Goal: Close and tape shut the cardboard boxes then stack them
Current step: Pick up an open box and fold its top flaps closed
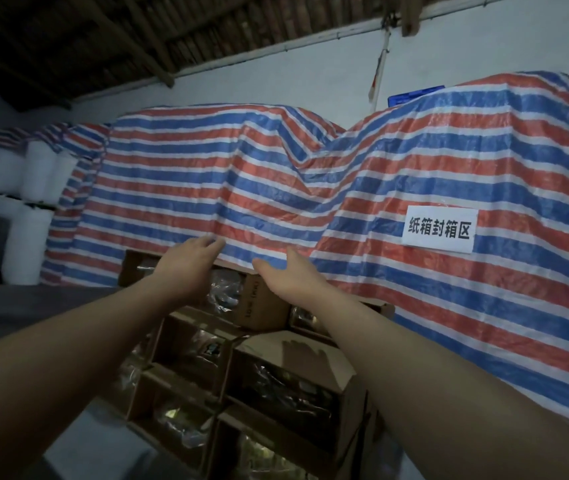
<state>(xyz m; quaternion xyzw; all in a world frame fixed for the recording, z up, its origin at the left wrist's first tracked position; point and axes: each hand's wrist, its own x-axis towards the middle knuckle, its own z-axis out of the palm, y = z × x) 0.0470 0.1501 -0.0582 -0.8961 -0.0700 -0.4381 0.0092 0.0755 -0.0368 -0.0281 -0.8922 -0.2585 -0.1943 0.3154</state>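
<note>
Several open cardboard boxes (269,382) stand stacked below me, their flaps up and clear plastic bags of dark items showing inside. Both my arms reach forward over them to the top box (262,303) at the back of the stack. My left hand (189,263) lies with straight fingers on that box's far flap, against the tarp. Just right of it, my right hand (290,275) hovers with spread, relaxed fingers over the same far edge. Neither hand grips anything. No tape is in view.
A red, white and blue striped tarp (414,168) covers tall piles right behind the boxes, with a white paper sign (439,230) on it. White rolls (30,216) stand at the left by a dark surface (16,306). A low wooden roof hangs overhead.
</note>
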